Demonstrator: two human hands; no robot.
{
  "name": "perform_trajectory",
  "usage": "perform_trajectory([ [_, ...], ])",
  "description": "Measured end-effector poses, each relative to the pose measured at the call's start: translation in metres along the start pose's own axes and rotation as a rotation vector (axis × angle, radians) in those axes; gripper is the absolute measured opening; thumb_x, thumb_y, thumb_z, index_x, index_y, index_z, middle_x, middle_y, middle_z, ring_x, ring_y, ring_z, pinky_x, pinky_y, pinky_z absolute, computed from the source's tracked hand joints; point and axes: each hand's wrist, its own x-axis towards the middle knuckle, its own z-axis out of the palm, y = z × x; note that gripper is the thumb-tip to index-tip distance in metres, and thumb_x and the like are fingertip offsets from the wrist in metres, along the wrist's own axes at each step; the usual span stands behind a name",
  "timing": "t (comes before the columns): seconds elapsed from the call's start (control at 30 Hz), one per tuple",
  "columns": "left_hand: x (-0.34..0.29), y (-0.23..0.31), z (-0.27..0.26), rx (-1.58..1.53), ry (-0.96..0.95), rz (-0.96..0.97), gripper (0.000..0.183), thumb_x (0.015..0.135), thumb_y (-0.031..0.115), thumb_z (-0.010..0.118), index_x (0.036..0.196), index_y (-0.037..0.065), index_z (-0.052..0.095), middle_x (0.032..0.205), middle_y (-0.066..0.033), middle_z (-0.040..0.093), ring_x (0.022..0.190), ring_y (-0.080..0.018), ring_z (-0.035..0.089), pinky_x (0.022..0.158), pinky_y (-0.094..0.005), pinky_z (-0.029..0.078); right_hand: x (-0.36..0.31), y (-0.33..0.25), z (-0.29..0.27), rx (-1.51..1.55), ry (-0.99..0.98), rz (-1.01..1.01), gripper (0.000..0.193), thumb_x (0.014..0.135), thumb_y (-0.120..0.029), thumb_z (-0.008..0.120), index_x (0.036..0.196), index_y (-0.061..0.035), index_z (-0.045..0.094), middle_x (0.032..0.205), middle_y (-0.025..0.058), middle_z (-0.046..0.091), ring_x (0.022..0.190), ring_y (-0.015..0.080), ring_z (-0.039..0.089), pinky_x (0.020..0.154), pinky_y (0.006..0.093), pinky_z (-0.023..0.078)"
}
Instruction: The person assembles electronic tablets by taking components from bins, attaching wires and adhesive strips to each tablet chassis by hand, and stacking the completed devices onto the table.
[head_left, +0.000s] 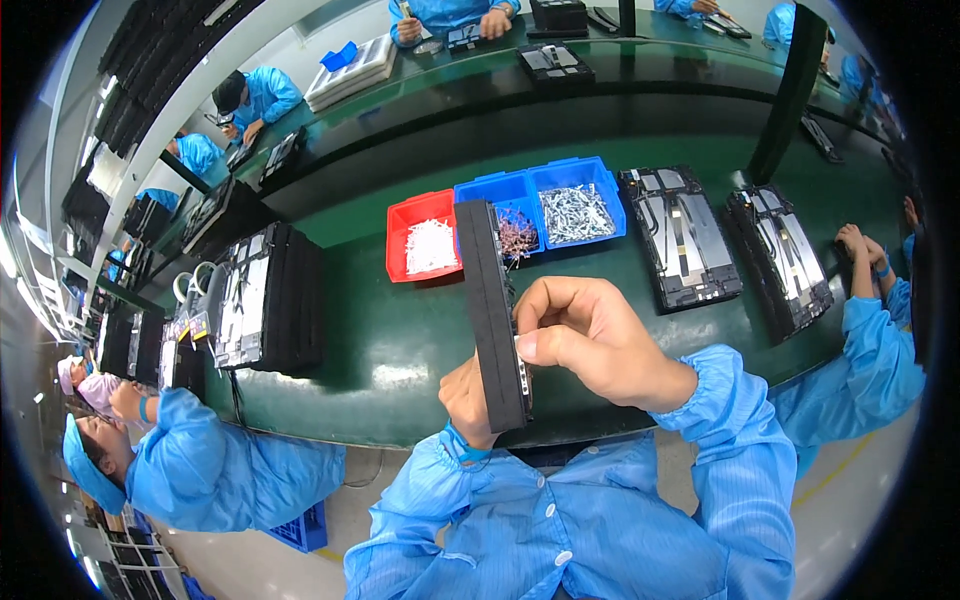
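My left hand (466, 398) grips a black tray (490, 330) from behind, tilted up so that it shows nearly edge-on. Along its right side run small metal and white parts; the face is mostly turned out of sight. My right hand (605, 345) is at that side, thumb and forefinger pinched together against it. Whatever sits between those fingertips is too small to name. Beyond the tray stand a red bin (395, 240) of small white pieces, a blue bin (622, 215) of silvery pieces and another blue bin (490, 187) of reddish-brown pieces, partly hidden.
Right of the bins lie two black trays (682, 240) (782, 262) with silvery electronic assemblies. A tall stack of similar trays (290, 300) stands left on the green table (390, 375), scissors (190, 290) beside it. A dark post (790, 95) rises at right. Co-workers sit on both sides and opposite.
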Motion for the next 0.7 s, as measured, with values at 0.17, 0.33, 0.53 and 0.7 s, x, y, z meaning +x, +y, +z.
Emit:
perform_trajectory([
  [0.17,0.003,0.001,0.001,0.019,0.024,0.055,0.022,0.069,0.007,0.075,0.089,0.004,0.067,0.068,-0.0059,0.064,0.059,-0.0223,0.067,0.053,-0.0308,0.052,-0.001,-0.003,0.002,-0.027,-0.002,0.016,0.008,0.085,-0.007,0.061,0.088,-0.0031,0.055,0.085,0.001,0.057,0.079,0.007,0.052,0.072,0.0246,0.044],
  [0.33,0.011,0.002,-0.007,-0.051,-0.077,0.152,0.067,0.072,0.001,0.074,0.13,-0.018,0.049,0.076,-0.0133,0.071,0.062,-0.0212,0.071,0.052,-0.0285,0.055,-0.005,0.003,0.007,0.064,0.039,-0.024,0.011,0.086,-0.001,0.057,0.093,-0.0034,0.048,0.087,0.0022,0.057,0.082,0.0072,0.056,0.073,0.0264,0.048],
  [0.53,0.016,0.005,-0.009,-0.115,-0.099,0.14,0.07,0.072,0.004,0.075,0.132,-0.019,0.047,0.08,-0.0146,0.072,0.063,-0.0209,0.071,0.054,-0.0276,0.055,-0.015,0.013,0.017,0.076,0.047,-0.075,0.022,0.08,-0.003,0.054,0.095,-0.0073,0.037,0.093,0.0034,0.044,0.087,0.0104,0.043,0.079,0.0276,0.04],
  [0.7,0.004,0.006,-0.002,-0.283,-0.14,-0.133,0.032,0.069,0.002,0.072,0.099,-0.008,0.069,0.083,-0.0138,0.073,0.068,-0.0222,0.073,0.055,-0.0285,0.056,-0.029,0.024,0.021,0.089,0.001,-0.192,0.035,0.074,-0.01,0.059,0.099,-0.0086,0.035,0.103,0.007,0.036,0.095,0.0166,0.037,0.088,0.0312,0.032],
])
